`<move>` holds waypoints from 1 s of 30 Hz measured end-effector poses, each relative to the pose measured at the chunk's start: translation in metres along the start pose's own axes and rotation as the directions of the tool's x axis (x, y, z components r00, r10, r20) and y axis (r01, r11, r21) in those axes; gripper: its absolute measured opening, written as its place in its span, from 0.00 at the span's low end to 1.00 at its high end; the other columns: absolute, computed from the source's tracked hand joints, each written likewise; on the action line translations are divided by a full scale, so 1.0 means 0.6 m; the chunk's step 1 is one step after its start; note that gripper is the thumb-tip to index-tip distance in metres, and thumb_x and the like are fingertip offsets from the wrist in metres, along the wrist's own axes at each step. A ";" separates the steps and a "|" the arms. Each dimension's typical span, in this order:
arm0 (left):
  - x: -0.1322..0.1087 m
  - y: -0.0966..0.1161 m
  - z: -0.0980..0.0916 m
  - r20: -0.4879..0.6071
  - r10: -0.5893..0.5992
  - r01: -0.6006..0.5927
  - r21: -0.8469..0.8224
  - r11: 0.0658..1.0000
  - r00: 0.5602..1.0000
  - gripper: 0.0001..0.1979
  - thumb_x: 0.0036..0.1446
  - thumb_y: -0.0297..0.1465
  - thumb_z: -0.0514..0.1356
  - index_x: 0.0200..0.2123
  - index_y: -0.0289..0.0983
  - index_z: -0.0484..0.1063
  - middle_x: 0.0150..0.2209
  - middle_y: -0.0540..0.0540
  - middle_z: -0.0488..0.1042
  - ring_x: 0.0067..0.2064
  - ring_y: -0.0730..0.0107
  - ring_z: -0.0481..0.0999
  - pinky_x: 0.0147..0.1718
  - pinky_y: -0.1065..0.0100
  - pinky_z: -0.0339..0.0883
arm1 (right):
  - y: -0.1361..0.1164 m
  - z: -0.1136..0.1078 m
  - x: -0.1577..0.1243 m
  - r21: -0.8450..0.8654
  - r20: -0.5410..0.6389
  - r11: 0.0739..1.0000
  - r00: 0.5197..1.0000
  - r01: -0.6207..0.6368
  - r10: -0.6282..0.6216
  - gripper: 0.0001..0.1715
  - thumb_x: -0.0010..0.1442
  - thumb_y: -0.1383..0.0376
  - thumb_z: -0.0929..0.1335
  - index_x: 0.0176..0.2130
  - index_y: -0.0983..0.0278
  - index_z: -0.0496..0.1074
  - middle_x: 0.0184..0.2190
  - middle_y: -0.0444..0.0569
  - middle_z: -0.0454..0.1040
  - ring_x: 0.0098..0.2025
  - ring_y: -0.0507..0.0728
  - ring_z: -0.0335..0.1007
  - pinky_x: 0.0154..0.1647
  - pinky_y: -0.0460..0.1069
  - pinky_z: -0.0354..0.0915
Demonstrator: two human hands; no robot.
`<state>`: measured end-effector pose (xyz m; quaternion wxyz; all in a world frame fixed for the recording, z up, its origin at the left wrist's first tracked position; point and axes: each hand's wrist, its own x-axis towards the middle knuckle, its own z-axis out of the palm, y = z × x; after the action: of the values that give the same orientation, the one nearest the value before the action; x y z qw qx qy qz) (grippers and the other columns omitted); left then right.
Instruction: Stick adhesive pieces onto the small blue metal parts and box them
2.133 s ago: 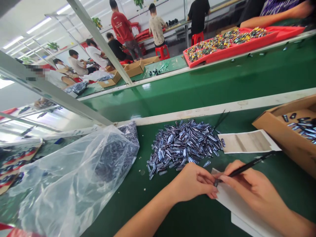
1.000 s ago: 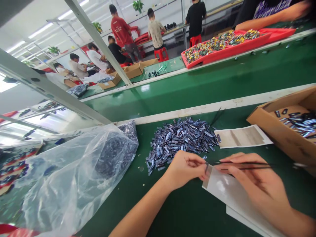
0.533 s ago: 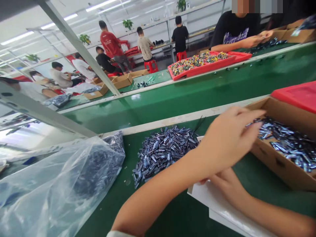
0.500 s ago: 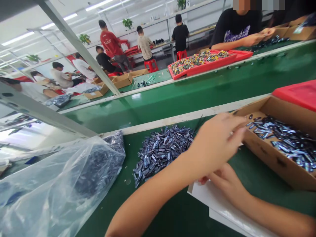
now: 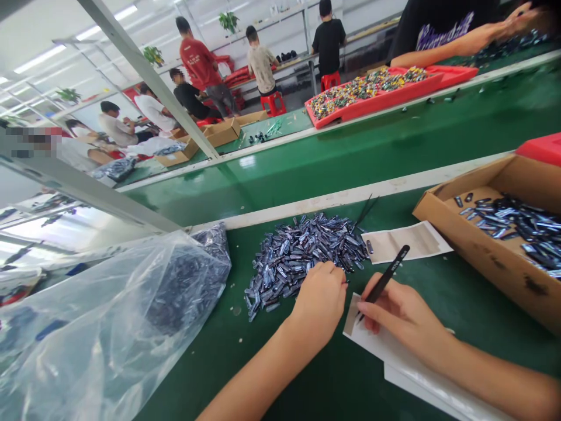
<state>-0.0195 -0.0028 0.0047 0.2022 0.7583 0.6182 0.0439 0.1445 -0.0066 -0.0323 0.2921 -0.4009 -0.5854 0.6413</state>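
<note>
My left hand (image 5: 322, 301) is at the near right edge of a pile of small, glossy, dark blue-black pieces (image 5: 289, 257). Its fingers are pressed together, and what they pinch is hidden apart from a dark speck at the tips. Black tweezers (image 5: 386, 275) slant up from my right hand (image 5: 401, 313), closed around them with the points down. Beneath that hand lies a white sheet (image 5: 353, 304) with a brown-grey end strip, overlapping other white sheets. Another pale strip (image 5: 397, 242) lies beyond, with one dark piece near its left end.
A cardboard box (image 5: 486, 257) of similar pieces stands on the right, before a red tray (image 5: 543, 149). At left is a clear plastic bag (image 5: 131, 327) of dark pieces. Across the green belt (image 5: 280, 169), a red tray (image 5: 324, 121) holds colourful bits near a co-worker's arms (image 5: 460, 44).
My left hand has moved from beside the box, left and down to the pile, uncovering the pale strip. The tweezers in my right hand now show. The view has shifted slightly.
</note>
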 end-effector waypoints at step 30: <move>-0.021 -0.013 0.029 0.340 -0.156 0.374 -0.823 0.427 0.927 0.12 0.50 0.25 0.59 0.40 0.28 0.72 0.25 0.47 0.73 0.27 0.70 0.77 0.32 0.68 0.74 | -0.006 -0.015 0.028 -0.119 -0.222 0.988 0.972 -0.100 0.072 0.11 0.59 0.57 0.66 0.31 0.60 0.62 0.15 0.41 0.71 0.18 0.53 0.69 0.22 0.48 0.67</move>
<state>-0.0238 -0.0181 -0.0119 0.6301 0.4388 0.5940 0.2402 0.1431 0.0129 -0.0313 0.2997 -0.5116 -0.5723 0.5664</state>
